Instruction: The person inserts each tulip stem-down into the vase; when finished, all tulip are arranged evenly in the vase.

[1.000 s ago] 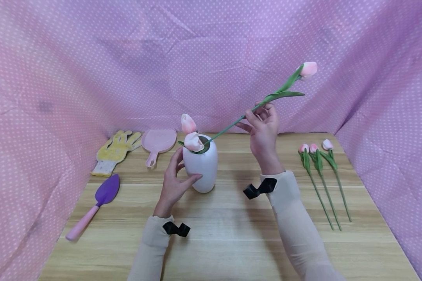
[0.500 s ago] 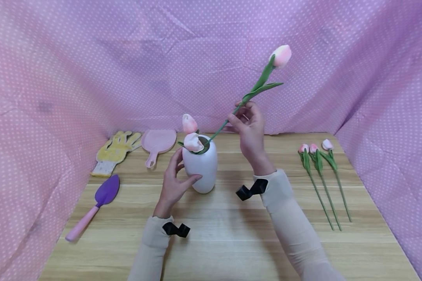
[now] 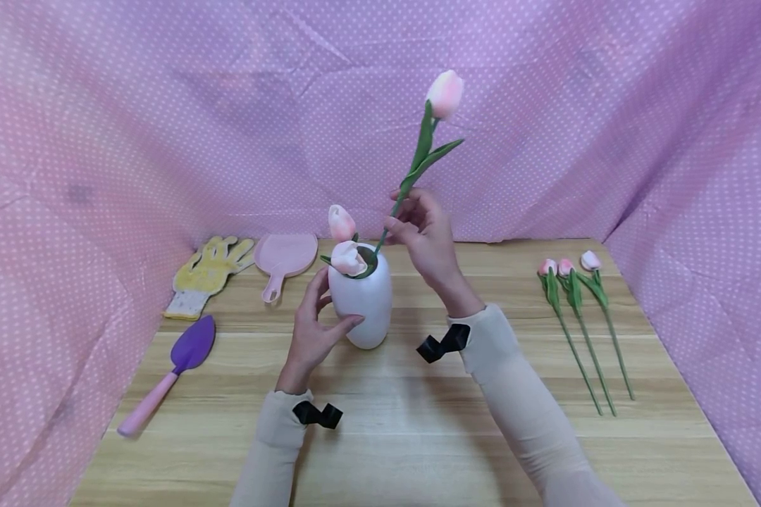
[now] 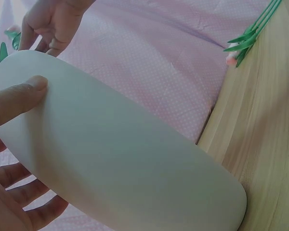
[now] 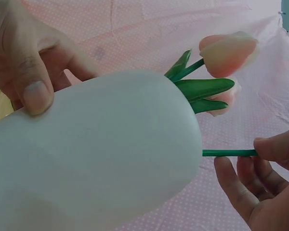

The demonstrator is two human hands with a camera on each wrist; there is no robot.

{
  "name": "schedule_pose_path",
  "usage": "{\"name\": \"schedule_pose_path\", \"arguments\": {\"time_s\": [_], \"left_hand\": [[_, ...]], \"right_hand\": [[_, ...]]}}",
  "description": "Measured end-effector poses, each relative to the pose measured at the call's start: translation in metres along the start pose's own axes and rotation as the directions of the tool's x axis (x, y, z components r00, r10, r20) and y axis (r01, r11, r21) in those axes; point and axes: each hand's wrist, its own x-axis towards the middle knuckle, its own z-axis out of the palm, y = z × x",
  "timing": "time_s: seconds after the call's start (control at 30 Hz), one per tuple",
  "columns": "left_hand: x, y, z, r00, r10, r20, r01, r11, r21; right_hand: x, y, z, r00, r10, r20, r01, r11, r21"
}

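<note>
A white vase [image 3: 363, 306] stands on the table, and my left hand [image 3: 313, 334] grips its left side, thumb across the front. Two pink-white tulips [image 3: 349, 258] poke out of its mouth, leaning left. My right hand [image 3: 426, 236] pinches the green stem of another tulip [image 3: 445, 95] below its leaves, its bloom high above the vase. That stem's lower end is inside the vase's mouth, hidden by the wall. In the right wrist view, thumb and fingers hold the stem [image 5: 229, 153] just outside the rim. The left wrist view shows the left thumb [image 4: 24, 98] pressed on the vase.
Three tulips [image 3: 577, 324] lie side by side at the table's right. To the left are a yellow and white glove [image 3: 204, 278], a pink dustpan-like scoop [image 3: 285, 255] and a purple trowel [image 3: 190, 345] with a pink handle. Pink dotted cloth [image 3: 260, 141] hangs behind the wooden table [image 3: 380, 436].
My right hand has moved left toward the vase, swinging the tulip from a strong rightward slant to more upright. The left hand and the vase have stayed almost still.
</note>
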Motion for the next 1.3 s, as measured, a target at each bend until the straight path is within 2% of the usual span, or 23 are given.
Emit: {"name": "schedule_pose_path", "arguments": {"time_s": [0.2, 0.37, 0.47, 0.63, 0.7, 0.77, 0.87, 1.03, 1.1, 1.3], "left_hand": [[-0.001, 0.000, 0.000, 1.000, -0.009, 0.002, 0.009, 1.000, 0.008], [0.000, -0.001, 0.000, 1.000, -0.009, 0.006, 0.009, 1.000, 0.000], [0.000, -0.001, 0.000, 1.000, -0.009, 0.004, 0.009, 1.000, -0.003], [0.000, 0.000, 0.000, 1.000, -0.005, -0.001, 0.005, 1.000, -0.009], [0.000, 0.000, 0.000, 1.000, -0.003, -0.001, 0.003, 1.000, -0.007], [-0.001, 0.000, 0.000, 1.000, -0.003, -0.001, 0.003, 1.000, -0.004], [0.000, 0.000, 0.000, 1.000, -0.004, 0.001, 0.004, 1.000, 0.002], [0.000, 0.000, 0.000, 1.000, -0.009, 0.008, 0.009, 1.000, 0.002], [0.000, 0.000, 0.000, 1.000, -0.014, 0.008, 0.014, 1.000, 0.000], [0.000, 0.000, 0.000, 1.000, -0.021, 0.008, 0.021, 1.000, -0.009]], "right_hand": [[0.001, 0.004, 0.005, 0.993, 0.038, 0.108, -0.017, 0.982, -0.189], [0.001, 0.007, 0.008, 0.970, 0.091, 0.227, -0.001, 0.928, -0.371], [0.001, 0.008, 0.010, 0.938, 0.111, 0.327, 0.050, 0.893, -0.447], [-0.001, 0.005, 0.009, 0.857, 0.112, 0.503, 0.198, 0.829, -0.523], [-0.001, 0.003, 0.008, 0.831, 0.130, 0.541, 0.225, 0.811, -0.540], [-0.002, 0.002, 0.005, 0.816, 0.160, 0.556, 0.219, 0.805, -0.552], [-0.002, 0.002, 0.001, 0.817, 0.195, 0.543, 0.178, 0.810, -0.559], [-0.001, 0.002, -0.007, 0.841, 0.237, 0.487, 0.046, 0.865, -0.499], [0.000, 0.001, -0.010, 0.849, 0.259, 0.460, -0.009, 0.878, -0.478], [-0.001, 0.002, -0.013, 0.878, 0.281, 0.388, -0.088, 0.890, -0.447]]}}
